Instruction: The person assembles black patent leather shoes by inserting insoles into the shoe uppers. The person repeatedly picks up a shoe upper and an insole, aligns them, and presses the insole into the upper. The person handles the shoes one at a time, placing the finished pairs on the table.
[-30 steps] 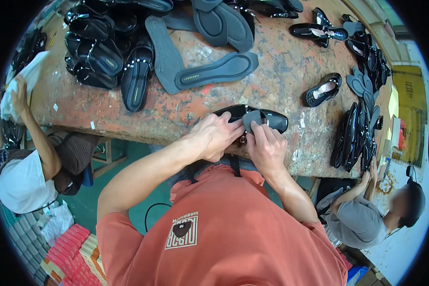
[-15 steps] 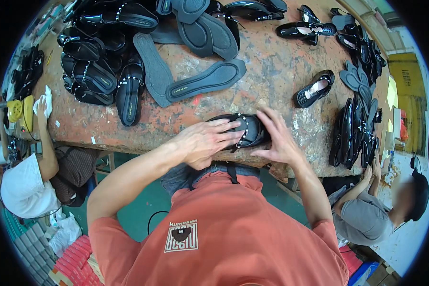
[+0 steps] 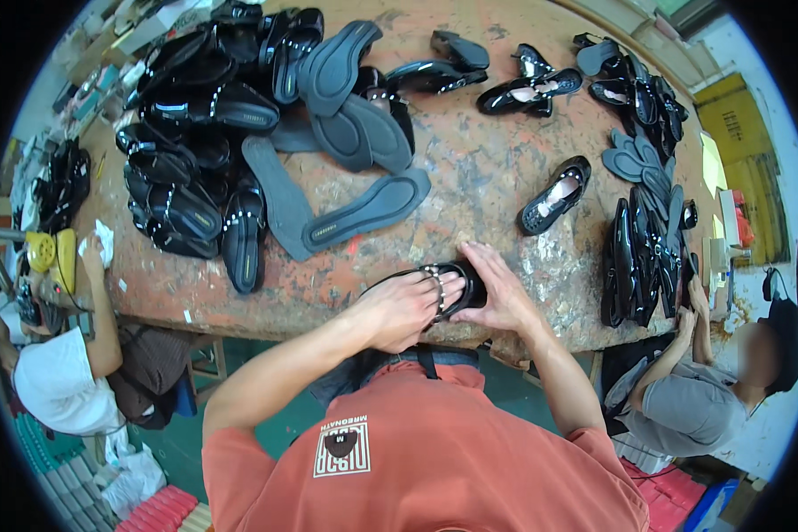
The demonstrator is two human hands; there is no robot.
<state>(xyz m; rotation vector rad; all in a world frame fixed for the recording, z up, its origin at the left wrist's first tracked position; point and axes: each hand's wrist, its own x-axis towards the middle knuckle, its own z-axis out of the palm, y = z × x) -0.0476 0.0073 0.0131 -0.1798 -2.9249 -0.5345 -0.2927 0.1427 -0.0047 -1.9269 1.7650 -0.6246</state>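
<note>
At the table's front edge lies a black shoe (image 3: 476,282) with a pearl-studded strap, held between my two hands. The fingers of my left hand (image 3: 405,310) reach into the shoe by the strap, and their tips rest inside it. My right hand (image 3: 504,297) is cupped round the shoe's right end, thumb on the near side and fingers on the far side. Much of the shoe's left part is hidden under my left hand. Beyond it, a loose grey insole (image 3: 368,211) lies across another grey insole (image 3: 275,195).
Black studded shoes (image 3: 173,191) are heaped at the left, with more grey insoles (image 3: 339,66) beside them. A single black shoe (image 3: 555,195) stands right of centre. Glossy black shoes (image 3: 643,257) line the right edge near a co-worker (image 3: 683,372). Another person (image 3: 66,381) sits at the left.
My left fingers have gone from lying over the shoe to reaching deeper inside it by the strap. My right hand stays round its end. The whole view has shifted, so the table appears lower.
</note>
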